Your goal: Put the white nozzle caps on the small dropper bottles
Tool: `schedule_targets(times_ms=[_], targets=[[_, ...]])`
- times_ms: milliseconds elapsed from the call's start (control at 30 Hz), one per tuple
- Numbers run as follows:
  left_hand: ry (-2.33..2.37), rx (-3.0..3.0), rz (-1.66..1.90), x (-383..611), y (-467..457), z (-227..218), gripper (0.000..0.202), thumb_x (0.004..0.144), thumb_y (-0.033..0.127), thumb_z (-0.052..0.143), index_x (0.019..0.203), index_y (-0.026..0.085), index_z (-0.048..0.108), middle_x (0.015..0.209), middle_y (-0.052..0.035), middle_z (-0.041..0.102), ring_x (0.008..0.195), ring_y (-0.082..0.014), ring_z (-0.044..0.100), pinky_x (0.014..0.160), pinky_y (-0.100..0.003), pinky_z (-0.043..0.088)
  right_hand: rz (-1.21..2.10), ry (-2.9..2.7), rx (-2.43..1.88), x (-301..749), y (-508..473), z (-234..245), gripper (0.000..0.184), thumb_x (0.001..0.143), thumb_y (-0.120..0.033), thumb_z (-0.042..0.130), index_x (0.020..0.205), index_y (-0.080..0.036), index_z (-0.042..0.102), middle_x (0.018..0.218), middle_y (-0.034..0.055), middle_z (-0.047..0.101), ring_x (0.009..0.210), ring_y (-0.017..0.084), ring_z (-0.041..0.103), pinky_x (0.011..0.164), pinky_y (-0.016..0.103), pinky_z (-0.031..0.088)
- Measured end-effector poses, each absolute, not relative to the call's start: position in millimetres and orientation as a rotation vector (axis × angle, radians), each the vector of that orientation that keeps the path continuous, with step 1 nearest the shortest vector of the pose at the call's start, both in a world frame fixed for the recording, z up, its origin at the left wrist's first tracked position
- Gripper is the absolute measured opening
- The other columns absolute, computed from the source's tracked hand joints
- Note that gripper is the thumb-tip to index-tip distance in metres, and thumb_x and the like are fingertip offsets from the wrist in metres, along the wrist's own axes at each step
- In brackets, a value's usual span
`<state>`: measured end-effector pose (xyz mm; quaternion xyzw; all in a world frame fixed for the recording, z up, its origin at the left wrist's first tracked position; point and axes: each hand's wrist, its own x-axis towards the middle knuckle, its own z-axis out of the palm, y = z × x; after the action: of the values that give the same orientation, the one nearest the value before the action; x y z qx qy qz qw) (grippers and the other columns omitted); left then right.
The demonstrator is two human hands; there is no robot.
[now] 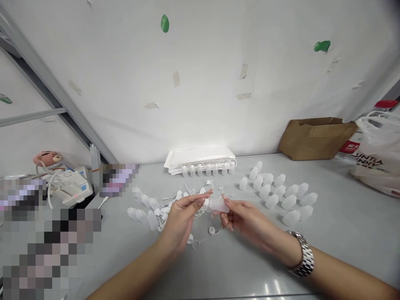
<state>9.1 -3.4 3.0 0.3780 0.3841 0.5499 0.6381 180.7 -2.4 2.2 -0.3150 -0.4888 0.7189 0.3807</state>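
A small translucent white plastic bottle [218, 205] lies sideways between my hands above the grey table. My left hand [183, 213] pinches its neck end with thumb and fingers, where a white cap seems to sit, partly hidden. My right hand [245, 216] grips the bottle's base between thumb and fingers. Beneath and behind my left hand lies a pile of white caps and ringed straps [164, 211]. Nearer me are a single white cap [212, 230] and a thin strap with a ring [196, 245].
Several similar bottles [271, 202] stand or lean at the right, and more bottles [141, 216] lie at the left. A row of bottles [208, 169] fronts a white stack [203, 154] by the wall. A cardboard box [315, 139] and plastic bag [379, 154] are far right.
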Motion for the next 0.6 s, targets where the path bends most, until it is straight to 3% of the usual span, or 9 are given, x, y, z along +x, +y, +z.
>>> schedule_targets(times_ms=[100, 167, 267, 433, 600], targets=[[0.909, 0.84, 1.268, 10.1, -2.8, -1.8, 0.015, 0.066, 0.028, 0.072, 0.077, 0.018, 0.073, 0.101, -0.0075, 0.07, 0.113, -0.024, 0.053, 0.105, -0.038, 0.027, 1.745, -1.183, -0.865, 179.4, -1.2, -3.4, 0.028, 0.078, -0.042, 0.06, 0.075, -0.014, 0.061, 0.064, 0.0, 0.057, 0.056, 0.009, 0.05, 0.06, 0.024, 0.041], [0.926, 0.833, 1.271, 10.4, -2.1, -3.9, 0.015, 0.067, 0.029, 0.072, 0.077, 0.018, 0.073, 0.102, -0.0078, 0.07, 0.113, -0.0237, 0.053, 0.105, -0.038, 0.027, 1.688, -1.173, -0.916, 178.7, -1.7, -5.4, 0.029, 0.073, -0.041, 0.066, 0.084, -0.015, 0.06, 0.067, 0.0002, 0.059, 0.06, 0.01, 0.053, 0.062, 0.025, 0.041], [0.941, 0.847, 1.266, 11.0, -2.0, -3.3, 0.016, 0.066, 0.03, 0.072, 0.076, 0.018, 0.073, 0.102, -0.0081, 0.07, 0.113, -0.0242, 0.053, 0.105, -0.039, 0.027, 1.67, -1.198, -0.957, 177.7, -3.1, -3.9, 0.032, 0.072, -0.046, 0.065, 0.072, -0.014, 0.059, 0.065, 0.0006, 0.059, 0.056, 0.01, 0.051, 0.059, 0.025, 0.04], [0.952, 0.917, 1.268, 13.7, -6.3, 1.0, 0.015, 0.064, 0.029, 0.073, 0.075, 0.019, 0.073, 0.098, -0.0081, 0.071, 0.111, -0.0254, 0.055, 0.102, -0.038, 0.031, 1.768, -1.196, -1.025, 176.0, -6.1, 0.5, 0.05, 0.081, -0.057, 0.045, 0.053, -0.016, 0.05, 0.044, -0.0031, 0.047, 0.041, 0.008, 0.038, 0.051, 0.024, 0.034], [0.986, 0.875, 1.281, 15.0, -7.1, 0.2, 0.013, 0.065, 0.028, 0.072, 0.073, 0.018, 0.073, 0.094, -0.0071, 0.072, 0.107, -0.0243, 0.057, 0.101, -0.037, 0.033, 1.738, -1.222, -0.972, 176.5, -5.8, -2.0, 0.046, 0.082, -0.055, 0.046, 0.06, -0.015, 0.055, 0.058, 0.0012, 0.056, 0.048, 0.009, 0.046, 0.055, 0.026, 0.038]])
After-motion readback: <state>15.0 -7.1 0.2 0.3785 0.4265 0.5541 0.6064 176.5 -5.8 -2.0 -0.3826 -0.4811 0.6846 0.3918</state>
